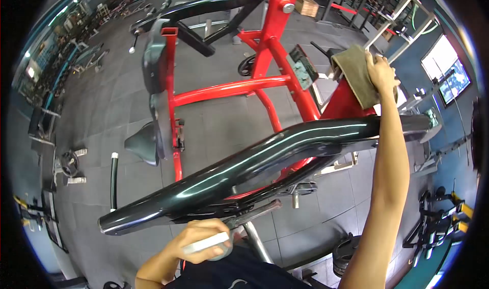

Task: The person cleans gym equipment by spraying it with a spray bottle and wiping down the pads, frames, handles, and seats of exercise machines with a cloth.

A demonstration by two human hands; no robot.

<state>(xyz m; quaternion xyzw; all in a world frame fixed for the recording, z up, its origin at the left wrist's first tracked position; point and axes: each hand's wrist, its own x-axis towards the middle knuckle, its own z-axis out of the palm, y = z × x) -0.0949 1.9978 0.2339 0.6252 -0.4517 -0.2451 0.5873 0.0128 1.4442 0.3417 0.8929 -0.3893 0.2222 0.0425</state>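
My right hand (381, 75) is stretched far out and presses a folded olive-brown cloth (354, 75) onto the top of a red upright of a gym machine. Its fingers curl over the cloth's edge. Close to my body, my left hand (201, 238) is wrapped round what looks like a spray bottle (208, 242) with a white top; its lower part is mostly hidden. Between the hands runs the machine's thick glossy black arm (219, 174), slanting up to the right. Behind it stands the red frame (232, 89).
A dark padded seat (142, 144) and backrest (155, 60) are on the machine's left. Weight plates (345, 253) stand low at the right. A bright screen (452, 80) hangs on the right wall. Racks and other gym equipment line the room, and a wooden box (306, 6) sits at the back.
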